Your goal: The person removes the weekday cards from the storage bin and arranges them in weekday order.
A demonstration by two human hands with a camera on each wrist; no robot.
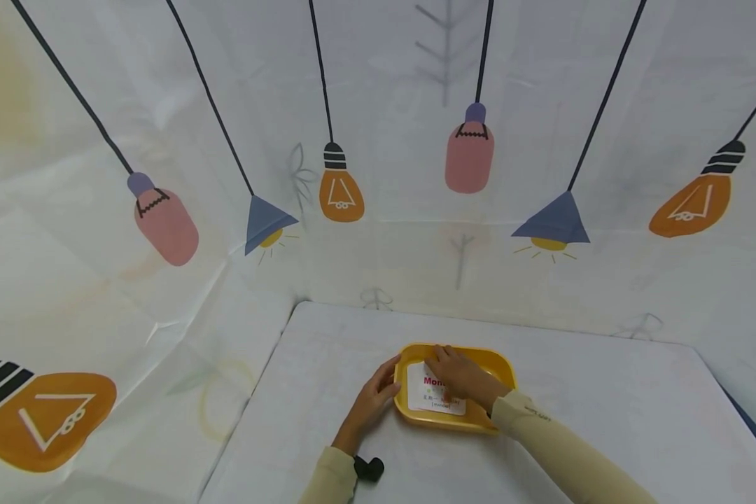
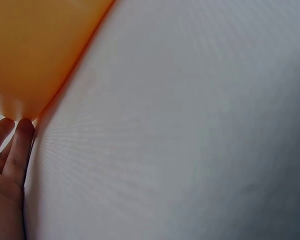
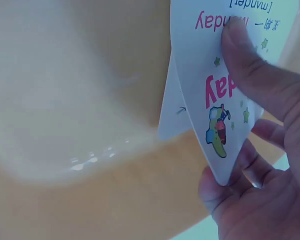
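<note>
A yellow tray (image 1: 437, 418) lies on the white table with a Monday word card (image 1: 418, 393) in it. My right hand (image 1: 465, 378) reaches over the tray and pinches the card, seen close up in the right wrist view (image 3: 192, 55), thumb on its printed face and fingers behind its edge. Behind it shows part of another white card (image 3: 170, 112). My left hand (image 1: 372, 399) is at the tray's left side, thumb and fingers spread along the rim. Fingertips of that hand (image 2: 24, 125) touch the tray's outer wall in the left wrist view.
The white tabletop (image 1: 327, 350) spreads around the tray. Behind it and at the left hangs a pale cloth (image 1: 378, 252) printed with lamps and bulbs. A black strap (image 1: 369, 469) is at the left wrist.
</note>
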